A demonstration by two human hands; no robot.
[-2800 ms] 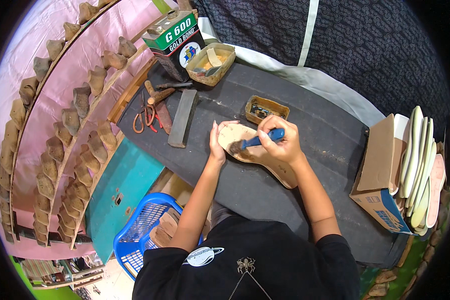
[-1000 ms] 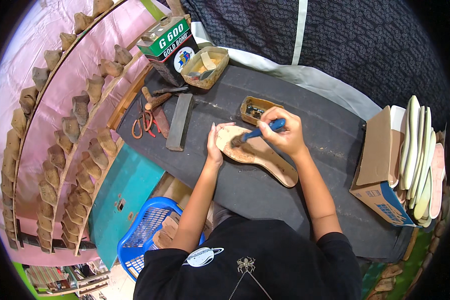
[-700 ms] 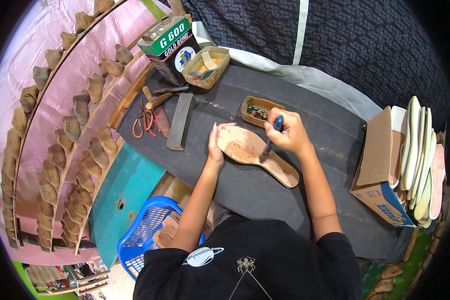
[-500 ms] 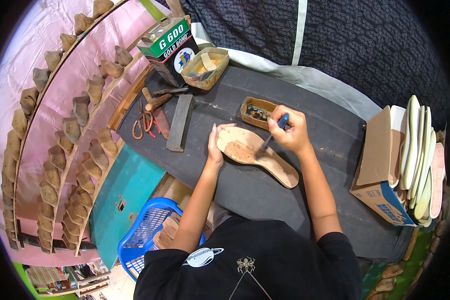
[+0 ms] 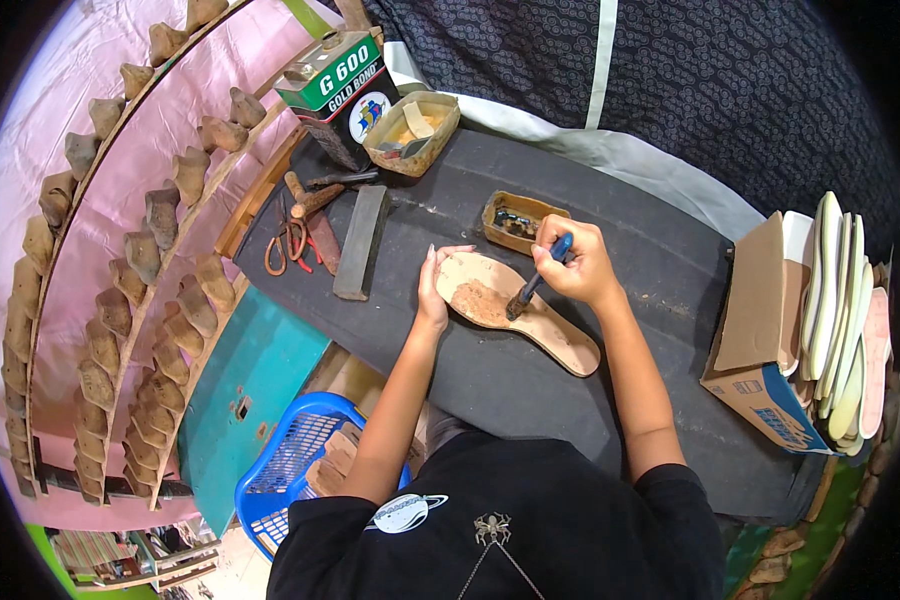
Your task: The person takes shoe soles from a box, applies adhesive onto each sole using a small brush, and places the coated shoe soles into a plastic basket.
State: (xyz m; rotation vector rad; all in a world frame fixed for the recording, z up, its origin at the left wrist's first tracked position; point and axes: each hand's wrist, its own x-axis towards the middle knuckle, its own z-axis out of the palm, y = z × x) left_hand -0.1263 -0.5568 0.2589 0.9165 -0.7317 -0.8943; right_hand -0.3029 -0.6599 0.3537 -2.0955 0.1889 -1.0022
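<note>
on the table (image 5: 660, 262), left grip (image 5: 429, 292) clasps brown-patched tan sole (image 5: 485, 295), right grip (image 5: 582, 265) clamps brush (image 5: 532, 287)

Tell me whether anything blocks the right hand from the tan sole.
Only the blue-handled brush that the right hand grips lies between them, its bristles at the sole; nothing else visible is in the way.

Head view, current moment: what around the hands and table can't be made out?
All in the head view:
Sole: underside, hidden by its own upper face.
Right hand: some fingertips, hidden by the hand itself.
Small tray: dark contents, too small to identify.
Blue basket: one side, covered by left arm and shirt.
Cardboard box: inside, blocked by its walls.
</note>
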